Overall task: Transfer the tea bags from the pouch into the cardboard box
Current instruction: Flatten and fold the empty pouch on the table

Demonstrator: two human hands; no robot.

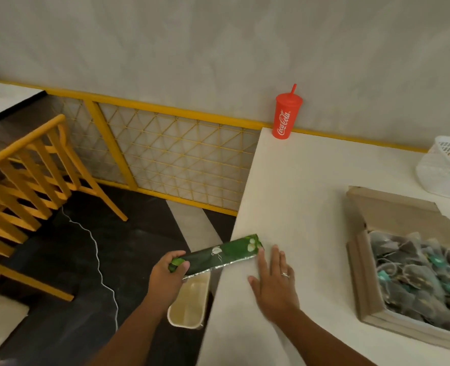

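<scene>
White table (pixel 311 194). Left hand (pixel 167 278) grips one end of the flattened green pouch (pixel 226 253) off the table's edge; right hand (pixel 274 281) lies flat, fingers straight (tips just beside the pouch's other end). Tea bags (pixel 414 273) fill the cardboard box (pixel 363 299) to the right.

One green foil pouch (pixel 218 256) lies between the left hand (pixel 168 278) and right hand (pixel 274 281). Right of them: one brown cardboard box (pixel 363 281), mesh tea bags (pixel 416 273) past counting; beyond, one red plastic cup (pixel 285 117), one white plastic basket (pixel 443 170).
</scene>
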